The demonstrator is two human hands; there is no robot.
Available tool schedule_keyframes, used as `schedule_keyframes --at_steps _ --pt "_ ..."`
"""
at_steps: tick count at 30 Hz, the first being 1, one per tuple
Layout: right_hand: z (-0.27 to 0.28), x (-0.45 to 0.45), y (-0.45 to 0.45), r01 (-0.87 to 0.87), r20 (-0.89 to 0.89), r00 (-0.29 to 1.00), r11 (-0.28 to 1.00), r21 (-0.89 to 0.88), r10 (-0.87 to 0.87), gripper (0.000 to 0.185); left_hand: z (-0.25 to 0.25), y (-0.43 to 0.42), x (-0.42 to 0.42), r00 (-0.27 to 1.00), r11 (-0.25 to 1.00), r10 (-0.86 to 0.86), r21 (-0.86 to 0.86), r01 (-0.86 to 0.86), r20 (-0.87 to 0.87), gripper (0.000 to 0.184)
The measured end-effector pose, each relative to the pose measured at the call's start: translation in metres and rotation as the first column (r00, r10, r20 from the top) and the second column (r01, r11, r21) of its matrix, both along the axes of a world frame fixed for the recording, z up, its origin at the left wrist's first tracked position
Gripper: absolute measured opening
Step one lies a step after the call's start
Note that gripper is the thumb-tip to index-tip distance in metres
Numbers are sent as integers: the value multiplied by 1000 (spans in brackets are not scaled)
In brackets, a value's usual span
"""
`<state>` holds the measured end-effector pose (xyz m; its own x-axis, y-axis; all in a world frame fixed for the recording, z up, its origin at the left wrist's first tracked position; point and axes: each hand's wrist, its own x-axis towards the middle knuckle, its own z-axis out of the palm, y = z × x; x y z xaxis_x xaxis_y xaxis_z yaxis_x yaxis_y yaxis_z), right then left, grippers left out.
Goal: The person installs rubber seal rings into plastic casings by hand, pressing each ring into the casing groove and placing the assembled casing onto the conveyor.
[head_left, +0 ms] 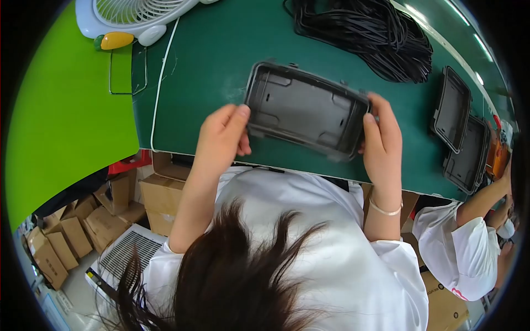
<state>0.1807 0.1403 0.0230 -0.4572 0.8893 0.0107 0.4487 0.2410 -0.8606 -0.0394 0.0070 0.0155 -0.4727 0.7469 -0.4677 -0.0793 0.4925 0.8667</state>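
Note:
Held above the green table is a dark grey rectangular plastic case shell (303, 110), its hollow side facing up and its right end tilted toward me. My left hand (222, 132) pinches its left end between thumb and fingers. At the right end, my right hand (382, 129) grips the edge, thumb on the near side and fingers behind. The shell's edges are slightly blurred. Two similar dark shells lie at the table's right, one (454, 109) partly over the other (472, 157).
A bundle of black cable (381, 38) lies at the table's far side. A white fan (138, 14) stands at upper left, by a green surface (66, 110). Cardboard boxes (163, 198) sit below the green table (204, 66). A co-worker's arm (483, 198) is at right.

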Motion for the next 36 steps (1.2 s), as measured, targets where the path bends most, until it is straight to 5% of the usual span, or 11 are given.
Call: schedule_keyframes --at_steps 2,6,9,13,22,25,28,31,34,36 --pt "10 15 -10 -96 91 990 991 -90 104 18 -7 8 -10 993 986 115 122 -115 6 28" --pt "21 24 -11 -289 144 940 947 -141 309 14 -12 23 -21 999 987 11 158 -4 -40 28" --pt "28 4 7 -52 107 992 994 -96 62 16 -11 37 -19 999 984 2 178 5 -39 35" --pt "3 -38 40 -158 -69 984 986 61 162 20 -15 47 -17 1000 977 -12 215 10 9 33" --pt "-8 -77 60 -303 15 953 952 39 303 20 -5 48 -12 996 987 -79 135 83 -37 29" --pt "-10 -79 53 -293 88 956 936 194 281 19 -5 49 -11 993 984 -75 154 89 -93 30" --pt "-22 -79 51 -223 -125 965 973 60 229 20 -4 50 -10 991 984 -60 160 78 -116 31" --pt "-8 -73 45 -113 -233 972 916 -385 22 22 -5 53 -10 991 987 -35 153 55 -130 32" --pt "-12 -71 42 -130 -219 975 914 -385 46 23 -18 55 -15 969 974 -73 190 120 -238 34" --pt "-11 -69 41 -164 -106 984 966 -202 145 23 -16 57 -13 956 971 -77 198 137 -285 34"
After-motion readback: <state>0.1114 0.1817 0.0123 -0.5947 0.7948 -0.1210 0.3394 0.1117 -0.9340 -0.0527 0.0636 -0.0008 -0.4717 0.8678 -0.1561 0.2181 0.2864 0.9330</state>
